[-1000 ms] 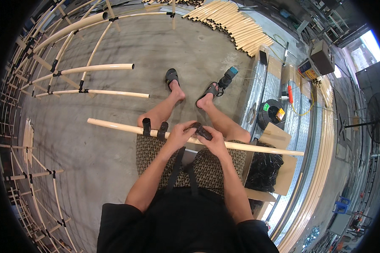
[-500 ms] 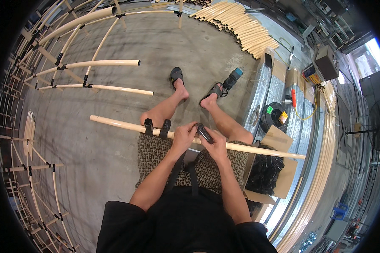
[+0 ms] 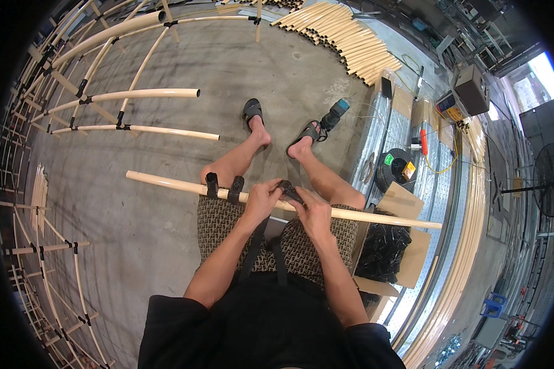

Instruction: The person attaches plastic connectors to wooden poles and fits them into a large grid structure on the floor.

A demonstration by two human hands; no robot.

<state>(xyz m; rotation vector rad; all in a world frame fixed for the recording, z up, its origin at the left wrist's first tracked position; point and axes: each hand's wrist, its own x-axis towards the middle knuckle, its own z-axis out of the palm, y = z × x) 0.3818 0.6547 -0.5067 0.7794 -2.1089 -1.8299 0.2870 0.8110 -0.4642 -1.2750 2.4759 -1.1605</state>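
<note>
A cream-coloured pipe (image 3: pixel 381 218) lies across my thighs. Two black pipe-joint clamps (image 3: pixel 212 186) sit on it to the left of my hands, side by side and sticking up. Another black pipe-joint clamp (image 3: pixel 287 190) is at the pipe between both hands, its underside hidden by fingers. My left hand (image 3: pixel 262 200) is closed, its fingers pinching the left end of this clamp. From the right, my right hand (image 3: pixel 314 213) grips the same clamp with thumb and fingers. Whether the clamp is fully seated on the pipe cannot be made out.
An open cardboard box of black joint pieces (image 3: pixel 385 251) stands beside my right thigh. A cordless power tool (image 3: pixel 335 115) rests by my right foot. Pipe frames (image 3: pixel 148 93) fill the left; cut pipes (image 3: pixel 341 40) lie ahead. A black coil (image 3: pixel 394 169) sits at right.
The clamp in my hands has turned from a steep slant to lying lower against the pipe. My right hand has rolled over it, fingers now on top. The view has shifted slightly.
</note>
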